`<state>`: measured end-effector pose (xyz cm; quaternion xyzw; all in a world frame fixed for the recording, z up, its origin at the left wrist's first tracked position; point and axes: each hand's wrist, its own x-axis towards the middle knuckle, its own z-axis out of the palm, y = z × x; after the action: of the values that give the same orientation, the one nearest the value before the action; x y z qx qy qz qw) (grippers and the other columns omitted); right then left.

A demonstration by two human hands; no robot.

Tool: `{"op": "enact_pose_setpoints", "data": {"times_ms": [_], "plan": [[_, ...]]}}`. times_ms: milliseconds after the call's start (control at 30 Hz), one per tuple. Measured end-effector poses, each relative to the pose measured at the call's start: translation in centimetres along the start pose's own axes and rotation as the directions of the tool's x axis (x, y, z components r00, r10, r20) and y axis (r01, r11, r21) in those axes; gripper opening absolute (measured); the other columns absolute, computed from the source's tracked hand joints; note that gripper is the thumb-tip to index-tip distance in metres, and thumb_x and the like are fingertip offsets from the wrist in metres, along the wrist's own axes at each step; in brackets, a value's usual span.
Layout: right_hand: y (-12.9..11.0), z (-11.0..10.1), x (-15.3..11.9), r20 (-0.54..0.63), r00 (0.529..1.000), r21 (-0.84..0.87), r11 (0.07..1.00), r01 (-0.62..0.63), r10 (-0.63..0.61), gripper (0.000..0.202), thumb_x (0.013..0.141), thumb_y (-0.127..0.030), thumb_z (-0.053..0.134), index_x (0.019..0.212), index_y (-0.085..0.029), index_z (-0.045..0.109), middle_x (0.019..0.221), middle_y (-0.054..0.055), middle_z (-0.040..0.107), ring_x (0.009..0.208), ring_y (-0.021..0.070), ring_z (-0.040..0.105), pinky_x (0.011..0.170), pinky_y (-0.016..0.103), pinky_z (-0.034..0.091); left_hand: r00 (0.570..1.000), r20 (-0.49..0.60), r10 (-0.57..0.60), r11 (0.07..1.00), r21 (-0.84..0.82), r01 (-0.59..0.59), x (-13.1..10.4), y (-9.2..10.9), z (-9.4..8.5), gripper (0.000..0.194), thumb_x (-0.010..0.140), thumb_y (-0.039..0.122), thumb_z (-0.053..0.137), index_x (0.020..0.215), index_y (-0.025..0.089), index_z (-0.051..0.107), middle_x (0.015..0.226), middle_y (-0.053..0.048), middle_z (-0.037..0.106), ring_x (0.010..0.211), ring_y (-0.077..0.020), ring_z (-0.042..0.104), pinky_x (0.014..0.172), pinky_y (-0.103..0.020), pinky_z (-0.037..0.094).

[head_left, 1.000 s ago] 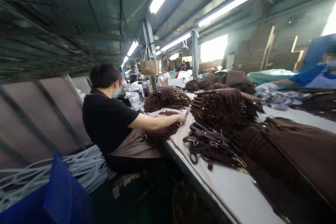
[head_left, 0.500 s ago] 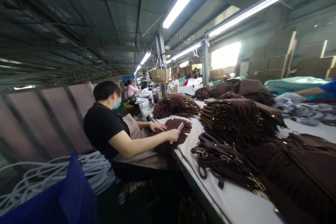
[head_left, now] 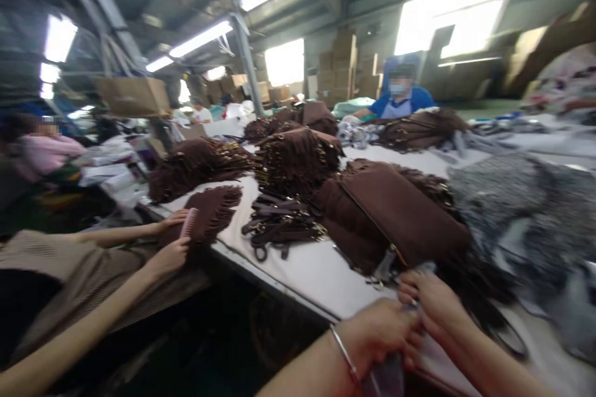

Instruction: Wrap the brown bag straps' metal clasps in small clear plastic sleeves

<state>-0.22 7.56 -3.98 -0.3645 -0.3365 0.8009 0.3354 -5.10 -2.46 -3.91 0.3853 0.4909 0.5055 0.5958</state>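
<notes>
My left hand (head_left: 384,329), with a silver bangle at the wrist, is closed on a thin grey plastic-looking sheet (head_left: 386,375) near the table's front edge. Right beside it, my right hand (head_left: 433,301) is closed on the same sheet, part of which sticks up above the fingers. Motion blur and the fingers hide most of the sheet's shape. Just beyond my hands lies a dark brown bag (head_left: 400,205) with a zip, stacked on more brown pieces. A dark strap curves on the table to the right of my right hand.
To the left, a co-worker's hand holds a pink comb (head_left: 189,223) over a brown fringed piece (head_left: 212,208). Dark straps with metal clips (head_left: 284,217) and fringed brown piles (head_left: 298,158) lie on the white table (head_left: 284,267). Grey crumpled plastic (head_left: 526,211) is heaped at right.
My view has swung right and down. Both my hands, out of sight before, now show at the lower right with the grey sheet. The co-worker with the comb sits farther left in view.
</notes>
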Motion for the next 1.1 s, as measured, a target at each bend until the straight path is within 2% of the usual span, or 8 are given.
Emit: {"op": "enact_pose_setpoints", "data": {"times_ms": [100, 233, 367, 467, 633, 833, 933, 1100], "plan": [[-0.7, -2.0, -0.6, -0.089, 0.996, 0.042, 0.999, -0.002, 0.006, 0.024, 0.074, -0.010, 0.060, 0.066, -0.020, 0.039, 0.049, -0.010, 0.040, 0.034, 0.0042, 0.029, 0.032, 0.014, 0.025, 0.962, 0.014, -0.273, 0.957, -0.096, 0.273, 1.2, -0.4, -0.1, 0.040, 0.083, 0.059, 0.052, 0.081, 0.019, 0.050, 0.056, 0.006, 0.041, 0.040, -0.0080, 0.039, 0.039, -0.021, 0.036], [-1.4, -1.6, 0.1, -0.101, 0.995, 0.088, 0.996, 0.025, -0.016, 0.023, 0.067, -0.007, 0.056, 0.068, -0.022, 0.038, 0.049, -0.010, 0.041, 0.034, 0.0045, 0.028, 0.032, 0.014, 0.023, 0.925, 0.167, -0.342, 0.887, -0.267, 0.376, -0.7, 0.8, -1.5, 0.045, 0.080, 0.061, 0.057, 0.097, 0.020, 0.049, 0.069, 0.003, 0.052, 0.049, -0.0084, 0.049, 0.048, -0.026, 0.050], [-1.9, -1.6, 0.3, -0.102, 0.994, 0.119, 0.991, 0.057, -0.044, 0.024, 0.065, -0.005, 0.054, 0.070, -0.022, 0.038, 0.048, -0.011, 0.040, 0.034, 0.0044, 0.026, 0.032, 0.014, 0.023, 0.884, 0.285, -0.370, 0.852, -0.275, 0.446, -4.0, 1.0, -2.6, 0.047, 0.075, 0.052, 0.069, 0.103, 0.017, 0.053, 0.075, -0.001, 0.056, 0.056, -0.0119, 0.056, 0.049, -0.029, 0.054], [-1.7, -1.7, 0.3, -0.103, 0.993, 0.128, 0.989, 0.068, -0.055, 0.026, 0.065, -0.005, 0.055, 0.070, -0.022, 0.037, 0.048, -0.011, 0.041, 0.034, 0.0043, 0.026, 0.032, 0.014, 0.022, 0.885, 0.288, -0.367, 0.831, -0.326, 0.451, -4.7, 0.4, -2.5, 0.040, 0.077, 0.047, 0.068, 0.099, 0.015, 0.057, 0.067, 0.003, 0.049, 0.050, -0.0069, 0.048, 0.049, -0.026, 0.053], [-1.5, -1.6, 0.0, -0.108, 0.993, 0.141, 0.987, 0.071, -0.056, 0.027, 0.068, -0.008, 0.058, 0.068, -0.023, 0.035, 0.048, -0.011, 0.040, 0.033, 0.0038, 0.025, 0.031, 0.013, 0.021, 0.907, 0.209, -0.366, 0.870, -0.269, 0.414, -2.9, 0.2, -1.0, 0.034, 0.082, 0.049, 0.060, 0.086, 0.016, 0.056, 0.057, 0.009, 0.037, 0.041, -0.0028, 0.032, 0.044, -0.019, 0.045], [-1.9, -1.7, -0.7, -0.095, 0.995, 0.168, 0.985, 0.049, -0.034, 0.028, 0.068, -0.007, 0.058, 0.067, -0.022, 0.034, 0.048, -0.011, 0.039, 0.033, 0.0033, 0.024, 0.031, 0.013, 0.020, 0.927, 0.189, -0.325, 0.898, -0.247, 0.365, -1.5, 0.0, 0.1, 0.035, 0.079, 0.050, 0.063, 0.087, 0.017, 0.053, 0.058, 0.009, 0.038, 0.042, -0.0038, 0.035, 0.045, -0.019, 0.044], [-1.5, -1.5, -0.9, -0.073, 0.997, 0.181, 0.983, 0.017, -0.004, 0.029, 0.067, -0.009, 0.060, 0.067, -0.022, 0.034, 0.049, -0.011, 0.040, 0.034, 0.0028, 0.024, 0.031, 0.013, 0.020, 0.952, 0.185, -0.243, 0.905, -0.310, 0.291, -1.2, 0.2, 0.0, 0.040, 0.076, 0.051, 0.068, 0.090, 0.016, 0.053, 0.064, 0.004, 0.048, 0.050, -0.0073, 0.047, 0.053, -0.024, 0.049], [-0.9, -1.4, -1.4, -0.032, 0.999, 0.161, 0.987, 0.008, -0.003, 0.024, 0.067, -0.015, 0.063, 0.068, -0.021, 0.040, 0.050, -0.009, 0.046, 0.036, 0.0045, 0.036, 0.035, 0.015, 0.031, 0.938, 0.063, -0.342, 0.870, -0.356, 0.341, 0.4, 0.5, 0.0, 0.050, 0.074, 0.060, 0.066, 0.090, 0.013, 0.055, 0.074, -0.003, 0.057, 0.055, -0.0100, 0.053, 0.055, -0.028, 0.050]]}}
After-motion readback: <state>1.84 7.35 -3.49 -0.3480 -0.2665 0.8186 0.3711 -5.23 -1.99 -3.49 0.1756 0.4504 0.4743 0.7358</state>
